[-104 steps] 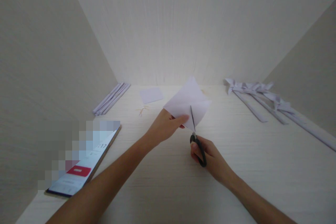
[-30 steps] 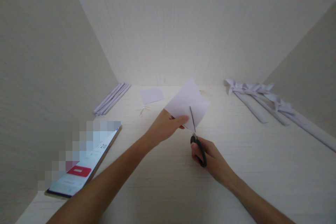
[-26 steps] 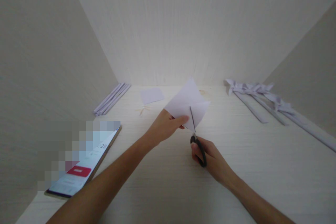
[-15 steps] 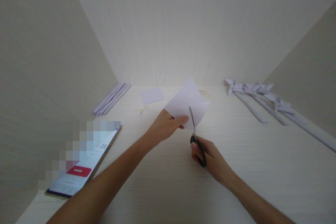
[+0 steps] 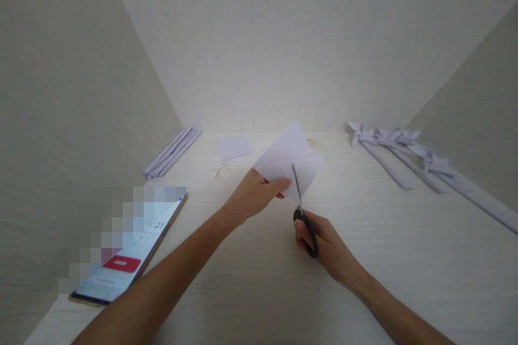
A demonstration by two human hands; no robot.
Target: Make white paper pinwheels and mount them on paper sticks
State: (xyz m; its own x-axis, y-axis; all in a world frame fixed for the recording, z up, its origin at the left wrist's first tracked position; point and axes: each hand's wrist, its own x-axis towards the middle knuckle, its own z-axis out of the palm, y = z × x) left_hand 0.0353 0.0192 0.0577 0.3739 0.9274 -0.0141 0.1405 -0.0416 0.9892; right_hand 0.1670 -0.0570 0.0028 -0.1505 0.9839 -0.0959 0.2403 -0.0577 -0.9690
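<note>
A white sheet of paper (image 5: 289, 153) is pinched at its lower left edge by my left hand (image 5: 259, 191), thumb on top. My right hand (image 5: 318, 237) is closed around the black handles of a pair of scissors (image 5: 309, 234). One dark blade lies over the face of the paper, and the other is hidden behind it. The paper is held up above the white table (image 5: 259, 291), tilted, with one corner pointing away from me.
Several rolled paper sticks (image 5: 174, 152) lie at the back left, beside a smaller paper piece (image 5: 233, 147) and thin tan strands (image 5: 219, 170). Paper pinwheel-like shapes on sticks (image 5: 388, 140) lie at the right. A phone (image 5: 129, 259) rests at the left. Walls surround the table.
Both hands and the scissors stay nearly still. The paper's right corner has shifted very slightly. The last digits on the phone's screen have changed from 20 to 21.
</note>
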